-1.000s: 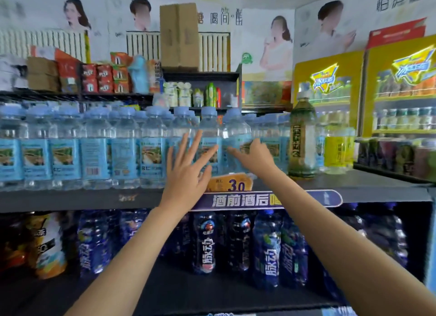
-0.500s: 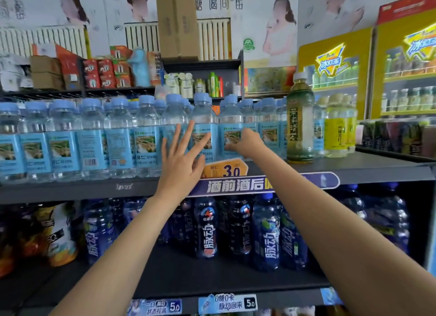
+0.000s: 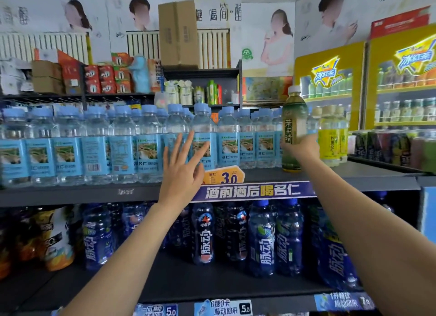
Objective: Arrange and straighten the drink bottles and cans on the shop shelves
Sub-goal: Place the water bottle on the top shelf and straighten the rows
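Since a moment ago, right hand [image 3: 303,148] has left the water bottles [image 3: 151,148], labelled 名仁, and now grips the green tea bottle [image 3: 293,129] upright on the shelf [image 3: 368,176]. Left hand [image 3: 182,171], fingers spread, holds nothing by the 3.0 price tag [image 3: 224,175].

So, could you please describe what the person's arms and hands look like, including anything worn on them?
Both arms are bare along all of their visible length: no sleeves show. The left hand and right hand wear no gloves. No rings, watch, bracelets or other markings can be seen on either wrist or on the fingers that show, though the picture is slightly blurred.
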